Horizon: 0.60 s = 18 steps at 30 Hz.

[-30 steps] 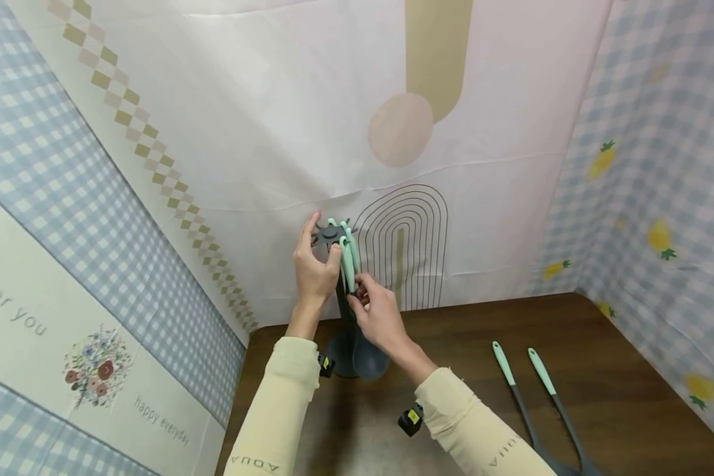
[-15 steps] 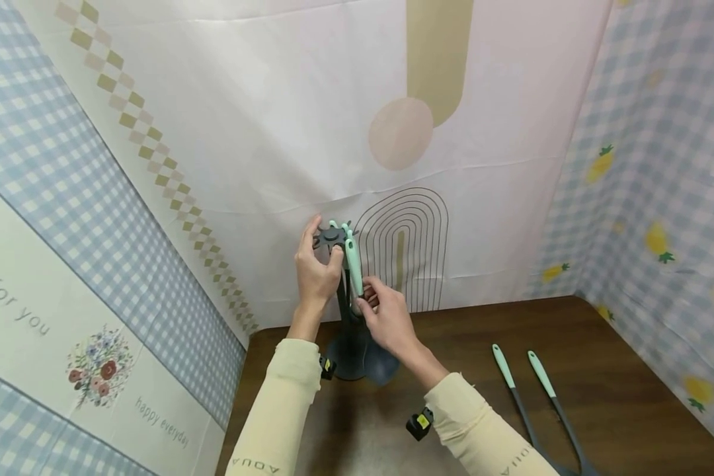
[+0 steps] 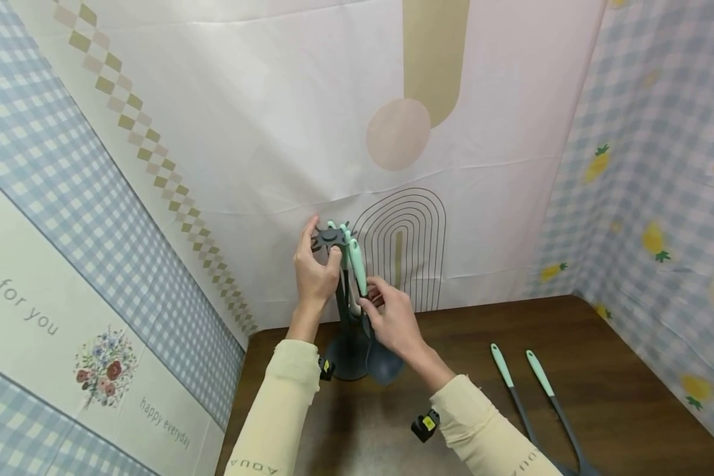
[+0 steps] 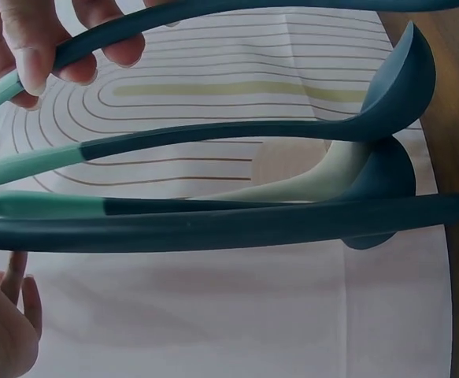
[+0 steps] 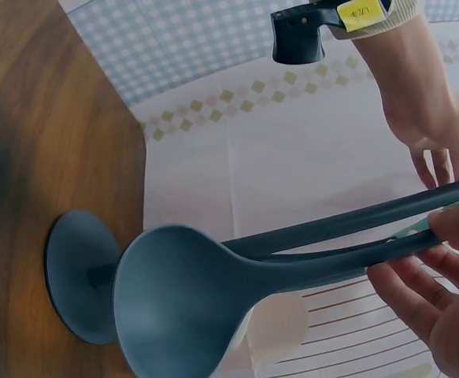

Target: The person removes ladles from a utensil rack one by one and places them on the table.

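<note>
Patterned cloth [image 3: 500,205] backs a dark desk [image 3: 452,344] bearing the upright utensil stand [image 3: 342,307]. The left hand [image 3: 315,274] is curled round its top; the right hand [image 3: 395,317], thumb and fingers nearly together, pinches the ladle [image 5: 182,295] just beside it. We cannot confirm whether ladle and stand engage. We advise a firm brace and slow guiding, clear of the hung utensils [image 4: 213,130].

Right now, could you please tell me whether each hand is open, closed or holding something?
Left hand: holding the top of the dark stand.
Right hand: pinching the large spoon just below its mint handle.
</note>
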Available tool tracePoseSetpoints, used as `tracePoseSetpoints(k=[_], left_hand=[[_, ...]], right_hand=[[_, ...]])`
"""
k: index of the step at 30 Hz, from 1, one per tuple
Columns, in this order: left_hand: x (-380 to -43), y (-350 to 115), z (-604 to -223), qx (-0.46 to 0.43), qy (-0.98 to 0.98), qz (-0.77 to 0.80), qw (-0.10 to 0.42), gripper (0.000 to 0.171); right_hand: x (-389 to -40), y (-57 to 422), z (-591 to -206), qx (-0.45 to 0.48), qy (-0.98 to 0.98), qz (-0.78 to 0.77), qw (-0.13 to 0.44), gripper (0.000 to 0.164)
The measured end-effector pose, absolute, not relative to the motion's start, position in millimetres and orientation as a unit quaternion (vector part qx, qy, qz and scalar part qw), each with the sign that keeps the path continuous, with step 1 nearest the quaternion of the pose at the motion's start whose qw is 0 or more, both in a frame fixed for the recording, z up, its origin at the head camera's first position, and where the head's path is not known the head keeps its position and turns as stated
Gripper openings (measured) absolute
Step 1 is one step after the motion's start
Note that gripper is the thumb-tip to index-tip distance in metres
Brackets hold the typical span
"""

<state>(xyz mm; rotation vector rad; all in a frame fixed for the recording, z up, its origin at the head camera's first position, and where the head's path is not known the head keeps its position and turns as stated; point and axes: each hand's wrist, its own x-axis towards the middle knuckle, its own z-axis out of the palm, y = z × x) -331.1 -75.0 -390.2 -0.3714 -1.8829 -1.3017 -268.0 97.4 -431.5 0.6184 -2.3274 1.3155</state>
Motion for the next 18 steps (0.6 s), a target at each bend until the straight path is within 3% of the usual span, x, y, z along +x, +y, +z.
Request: tracePoseSetpoints(k=[7,18], left_hand=[[-318.2,-74.4,-389.8,-0.106,-0.762,-0.524,0.365,0.072],[-310.8,-53.2,-383.8,-0.061,-0.769,-0.493,0.403,0.095]], right_hand=[[-267.5,108.0,-432.7,0.227,-0.835,0.455,0.21,0.03],[-269.6,138.4,-437.4,0.214,-0.843,0.44,0.224,0.029]])
